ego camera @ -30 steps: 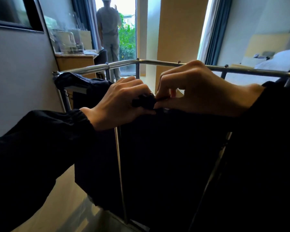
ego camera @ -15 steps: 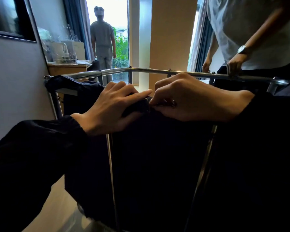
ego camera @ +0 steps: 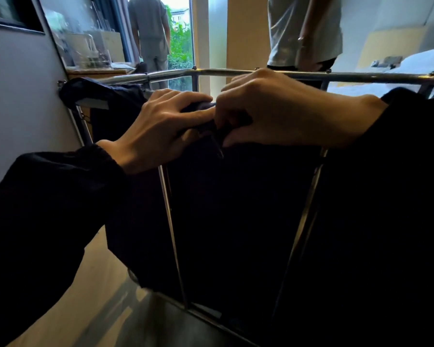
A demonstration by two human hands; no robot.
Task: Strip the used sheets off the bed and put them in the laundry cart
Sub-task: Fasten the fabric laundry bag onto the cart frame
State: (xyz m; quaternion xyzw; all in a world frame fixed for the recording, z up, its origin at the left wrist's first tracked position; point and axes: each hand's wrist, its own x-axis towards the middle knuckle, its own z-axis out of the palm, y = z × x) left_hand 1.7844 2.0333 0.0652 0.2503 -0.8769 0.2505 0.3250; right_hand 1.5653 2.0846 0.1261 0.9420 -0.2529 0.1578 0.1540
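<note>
Your left hand (ego camera: 158, 131) grips the black cloth cart bag (ego camera: 236, 209) and your right hand (ego camera: 286, 113) pinches its near edge, so pull it snug on the silver metal cart frame (ego camera: 361, 77).

Wall (ego camera: 15, 101) close left of laundry cart (ego camera: 236, 209), person (ego camera: 298, 33) just beyond its far rail (ego camera: 361, 77).

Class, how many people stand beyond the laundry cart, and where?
2. One person at the window, back turned, top centre-left; a second person in a pale shirt just behind the cart rail, top right. Others may be hidden off-frame.
</note>
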